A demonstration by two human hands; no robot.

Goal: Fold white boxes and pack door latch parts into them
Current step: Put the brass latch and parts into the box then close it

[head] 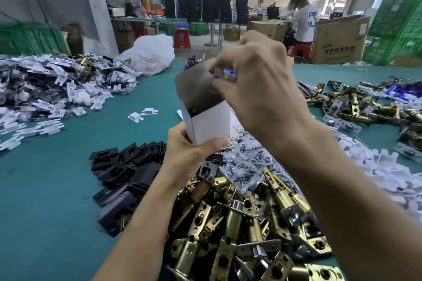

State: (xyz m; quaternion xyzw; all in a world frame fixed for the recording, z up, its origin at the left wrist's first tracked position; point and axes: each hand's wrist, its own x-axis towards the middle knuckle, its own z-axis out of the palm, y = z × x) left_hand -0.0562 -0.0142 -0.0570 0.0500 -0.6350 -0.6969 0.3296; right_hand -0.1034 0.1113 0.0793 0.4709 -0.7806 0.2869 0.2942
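Observation:
I hold a small white box [209, 122] upright above the green table [57, 189], its top flap [194, 85] standing open. My left hand [190, 155] grips the box's lower end. My right hand [255, 80] is over the open top and pinches a small white piece [222, 74] at the opening. Below the box lie brass door latches [246, 223], black strike plates [127, 166] and clear bags of screws [246, 159].
A heap of white plastic parts and bagged pieces [57, 84] covers the table's left. More latches [365, 107] and white parts [376, 166] lie at the right. A white sack [150, 52], cardboard cartons [338, 39], green crates [395, 29] and seated people [301, 20] are beyond the table.

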